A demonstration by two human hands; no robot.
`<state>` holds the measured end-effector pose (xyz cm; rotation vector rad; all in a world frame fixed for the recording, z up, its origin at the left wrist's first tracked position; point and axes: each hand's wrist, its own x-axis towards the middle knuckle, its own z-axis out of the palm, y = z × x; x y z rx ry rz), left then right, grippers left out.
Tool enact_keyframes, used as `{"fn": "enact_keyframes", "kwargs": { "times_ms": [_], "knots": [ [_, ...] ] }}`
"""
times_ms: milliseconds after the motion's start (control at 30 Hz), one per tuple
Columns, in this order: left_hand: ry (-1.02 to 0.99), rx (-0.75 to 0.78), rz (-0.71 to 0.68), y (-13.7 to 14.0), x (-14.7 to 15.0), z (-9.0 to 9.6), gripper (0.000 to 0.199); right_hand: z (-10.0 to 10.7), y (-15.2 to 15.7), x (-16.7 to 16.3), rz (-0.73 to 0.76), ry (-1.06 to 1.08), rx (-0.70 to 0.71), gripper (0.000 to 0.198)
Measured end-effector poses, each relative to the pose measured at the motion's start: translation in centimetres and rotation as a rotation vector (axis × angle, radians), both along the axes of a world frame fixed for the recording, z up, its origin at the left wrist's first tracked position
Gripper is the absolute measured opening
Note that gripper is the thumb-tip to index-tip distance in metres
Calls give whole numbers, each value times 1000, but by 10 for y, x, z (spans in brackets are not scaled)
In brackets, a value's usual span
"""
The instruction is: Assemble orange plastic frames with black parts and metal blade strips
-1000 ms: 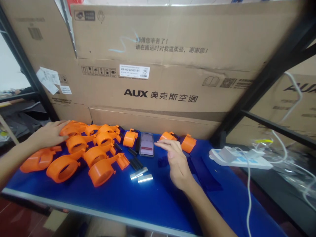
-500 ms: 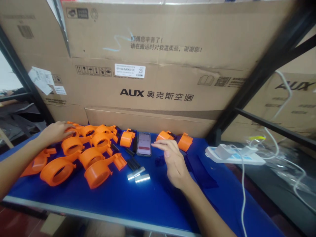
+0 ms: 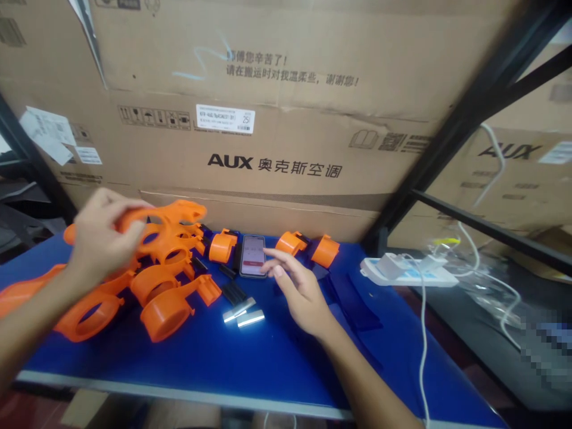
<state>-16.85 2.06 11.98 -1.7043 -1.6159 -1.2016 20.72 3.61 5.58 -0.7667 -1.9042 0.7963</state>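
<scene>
My left hand [image 3: 105, 235] is closed around an orange plastic part [image 3: 181, 211], a ring with an arm and a clip-like end, held above the pile. Beneath it lie several similar orange ring-shaped parts [image 3: 165, 317] on the blue tabletop [image 3: 187, 372]. My right hand [image 3: 297, 286] is beside a phone [image 3: 252, 255] with a lit screen, its fingers stretched out and apart. Nothing is in its grasp. Whether a fingertip touches the phone's edge I cannot tell. Black strips [image 3: 233, 292] and small shiny metal plates [image 3: 251, 318] rest between the hands.
Two orange parts [image 3: 325, 251] sit behind my right hand. Dark blue flat pieces [image 3: 353, 304] lie to its right. A white power strip [image 3: 409, 271] with plugs and cables is at the table's right edge. A large cardboard box [image 3: 286, 128] stands behind, beside a black metal frame [image 3: 451, 128].
My left hand has lifted an orange part from the pile. My right hand's fingers have spread beside the phone. The camera view has shifted slightly.
</scene>
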Motion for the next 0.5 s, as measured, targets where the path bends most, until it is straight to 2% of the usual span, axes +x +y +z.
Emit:
{"fn": "enact_keyframes", "kwargs": {
  "times_ms": [67, 167, 267, 333, 400, 500],
  "knots": [
    [47, -10, -244, -16, 51, -21, 25, -4, 1, -7, 79, 81, -193, 48],
    [55, -47, -542, -36, 111, -62, 42, -11, 4, -14, 123, 178, -413, 55],
    [-82, -114, -672, -47, 148, -90, 55, -18, 10, -15, 39, 270, -491, 51],
    [-216, -220, -778, -48, 162, -95, 58, -21, 14, -11, -57, 306, -476, 47],
    [-453, -335, -896, -45, 171, -91, 62, -22, 18, -7, -147, 302, -432, 44],
    [-1066, -540, -983, -33, 182, -84, 58, -20, 19, -5, -196, 243, -353, 40]
  ]
}}
